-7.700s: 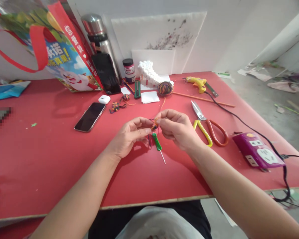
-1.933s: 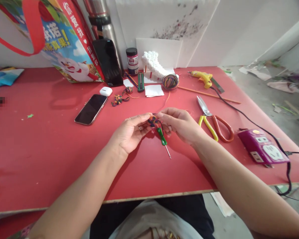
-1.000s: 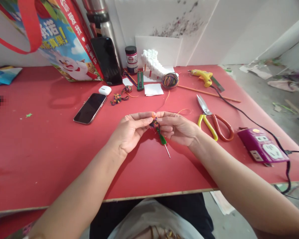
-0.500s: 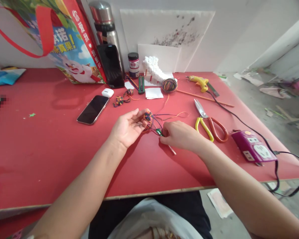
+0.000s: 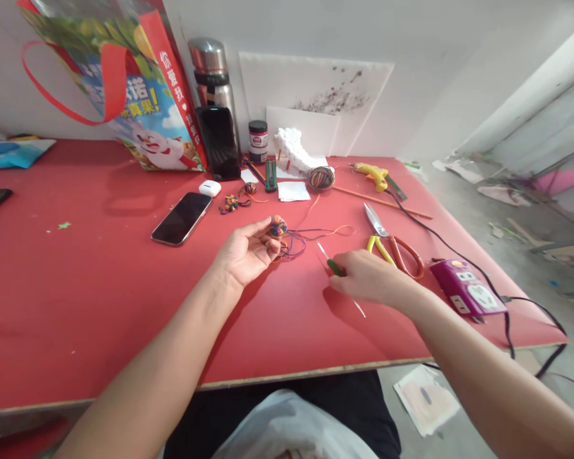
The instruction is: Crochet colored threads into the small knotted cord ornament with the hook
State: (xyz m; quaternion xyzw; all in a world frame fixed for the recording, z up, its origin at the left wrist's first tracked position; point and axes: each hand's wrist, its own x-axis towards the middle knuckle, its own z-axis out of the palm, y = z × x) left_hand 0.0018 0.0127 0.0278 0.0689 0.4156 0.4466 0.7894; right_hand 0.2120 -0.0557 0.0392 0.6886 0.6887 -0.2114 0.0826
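Observation:
My left hand (image 5: pixel 249 252) pinches a small round crocheted piece (image 5: pixel 278 226) in multicolored yarn between thumb and fingers. Loose purple and orange yarn strands (image 5: pixel 294 245) trail from it over the table, one of them leading back toward the dark multicolored yarn ball (image 5: pixel 321 179). In my right hand (image 5: pixel 363 274) is a crochet hook (image 5: pixel 335 267) with a green grip, its thin metal shaft pointing up and left, apart from the crocheted piece. The tail end of the hook sticks out below the hand. Scissors (image 5: pixel 384 233) with yellow and orange handles lie just beyond my right hand.
On the red table (image 5: pixel 124 306) lie a phone (image 5: pixel 182 218), a white earbud case (image 5: pixel 210 188), a green cutter (image 5: pixel 271 176) and a yellow glue gun (image 5: pixel 372 175). A purple power socket (image 5: pixel 469 288) with black cables sits at right. Behind stand a bag (image 5: pixel 143 115) and a flask (image 5: pixel 215 83).
My right hand has moved right and toward me, taking the crochet hook away from the yarn strands. The left hand still holds the crocheted piece. The whole view has shifted slightly.

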